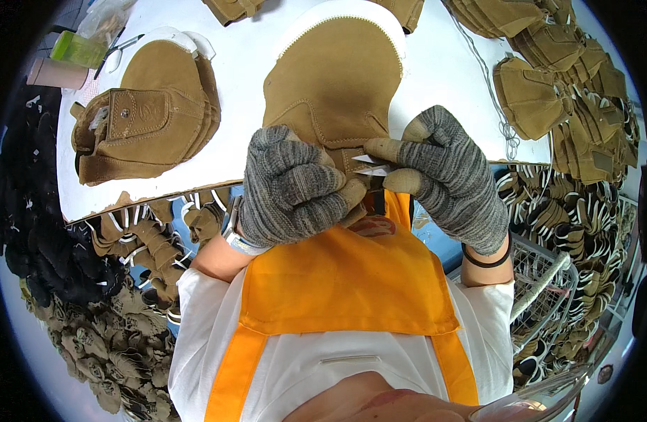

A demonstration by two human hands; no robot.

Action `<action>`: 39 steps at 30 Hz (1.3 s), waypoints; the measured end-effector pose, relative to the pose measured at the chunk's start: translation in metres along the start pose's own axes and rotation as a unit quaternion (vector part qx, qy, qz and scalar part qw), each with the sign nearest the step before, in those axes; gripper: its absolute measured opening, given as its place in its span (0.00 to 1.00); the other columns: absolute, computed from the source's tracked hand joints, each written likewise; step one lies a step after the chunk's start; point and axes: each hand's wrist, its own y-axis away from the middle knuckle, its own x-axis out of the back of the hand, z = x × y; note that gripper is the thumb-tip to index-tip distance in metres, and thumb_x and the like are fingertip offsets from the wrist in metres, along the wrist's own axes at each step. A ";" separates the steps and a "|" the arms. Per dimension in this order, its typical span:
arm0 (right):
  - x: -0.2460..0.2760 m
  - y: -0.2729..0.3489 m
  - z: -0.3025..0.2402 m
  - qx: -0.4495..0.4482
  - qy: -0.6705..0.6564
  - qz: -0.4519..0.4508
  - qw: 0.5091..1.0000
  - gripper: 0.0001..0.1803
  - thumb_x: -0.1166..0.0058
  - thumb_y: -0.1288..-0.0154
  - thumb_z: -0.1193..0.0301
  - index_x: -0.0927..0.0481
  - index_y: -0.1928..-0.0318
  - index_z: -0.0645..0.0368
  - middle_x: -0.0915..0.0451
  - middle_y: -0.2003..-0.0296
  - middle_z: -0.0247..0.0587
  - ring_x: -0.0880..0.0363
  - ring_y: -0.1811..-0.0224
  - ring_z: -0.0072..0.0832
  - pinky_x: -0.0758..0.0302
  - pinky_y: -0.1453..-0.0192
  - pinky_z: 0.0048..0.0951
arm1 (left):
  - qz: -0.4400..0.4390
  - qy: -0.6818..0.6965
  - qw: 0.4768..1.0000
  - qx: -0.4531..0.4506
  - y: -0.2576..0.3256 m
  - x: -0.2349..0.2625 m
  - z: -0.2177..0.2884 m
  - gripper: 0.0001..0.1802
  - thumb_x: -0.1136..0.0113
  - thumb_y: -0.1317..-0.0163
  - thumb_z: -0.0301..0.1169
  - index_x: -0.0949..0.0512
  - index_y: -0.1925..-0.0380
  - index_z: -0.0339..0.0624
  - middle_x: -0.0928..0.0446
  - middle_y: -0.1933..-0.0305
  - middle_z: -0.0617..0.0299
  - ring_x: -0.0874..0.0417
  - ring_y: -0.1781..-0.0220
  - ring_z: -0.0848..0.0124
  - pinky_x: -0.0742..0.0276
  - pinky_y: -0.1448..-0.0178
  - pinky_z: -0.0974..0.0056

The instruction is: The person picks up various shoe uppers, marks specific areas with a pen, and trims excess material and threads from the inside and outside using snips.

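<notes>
Nearest me, the orange apron [344, 288] over a white shirt [288, 359], its upper end close to the table edge. Left hand [292, 186], in a grey knit glove: fingers curled in and pressed together, gripping the near, narrow end of a brown suede piece [334, 77], I take it to steady that end. What exactly the thumb pins there I cannot tell. Right hand [453, 179], gloved likewise: thumb and fingers pinching small metal snips [376, 169], tips a little parted and pointing at the left hand; held so close to the blades, I judge, for fine control. Whether the tips touch the suede, I can't make out. The piece lies along the white table [450, 84], broad end with its pale stitched border away from the wearer, narrow end at the near edge, probably so both hands reach it easily. Left of it, a brown stack [151, 116], one part folded over with a flap; behind that, a green cup [79, 50] and a pen [126, 43]. Right, a loose grey cord [505, 119], then more layered brown pieces [523, 98]. Beyond and below the tabletop: a wire cart [548, 281], bundled brown parts [569, 232] on the right, a black heap [42, 225] and a khaki heap [98, 344] on the left.
</notes>
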 end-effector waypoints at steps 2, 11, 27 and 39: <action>0.003 -0.002 -0.005 -0.035 0.011 -0.039 0.999 0.16 0.36 0.45 0.62 0.14 0.54 0.48 0.23 0.58 0.39 0.20 0.62 0.34 0.22 0.59 0.32 | -0.010 -0.007 1.000 -0.003 0.000 0.001 -0.001 0.17 0.29 0.61 0.35 0.15 0.66 0.60 0.26 0.63 0.73 0.25 0.59 0.68 0.31 0.56 0.55; 0.000 -0.007 0.010 0.062 -0.093 0.048 0.993 0.17 0.34 0.45 0.64 0.14 0.55 0.54 0.25 0.65 0.39 0.25 0.62 0.32 0.25 0.58 0.29 | -0.009 -0.023 1.000 0.012 0.001 0.001 0.000 0.16 0.29 0.61 0.34 0.15 0.66 0.60 0.26 0.63 0.74 0.24 0.58 0.68 0.31 0.55 0.54; 0.005 -0.013 0.024 0.053 -0.149 -0.028 0.987 0.17 0.35 0.43 0.61 0.14 0.55 0.54 0.25 0.63 0.38 0.24 0.58 0.34 0.25 0.52 0.33 | -0.011 -0.019 1.000 0.010 -0.002 0.002 0.001 0.15 0.28 0.60 0.35 0.15 0.67 0.62 0.25 0.63 0.74 0.24 0.59 0.68 0.32 0.58 0.56; 0.014 -0.015 0.026 0.035 -0.154 -0.070 0.985 0.19 0.37 0.41 0.59 0.15 0.54 0.57 0.20 0.56 0.44 0.22 0.50 0.38 0.26 0.45 0.35 | -0.007 -0.010 1.000 0.019 -0.007 0.003 0.000 0.16 0.26 0.62 0.38 0.15 0.69 0.59 0.25 0.65 0.74 0.23 0.62 0.68 0.32 0.61 0.57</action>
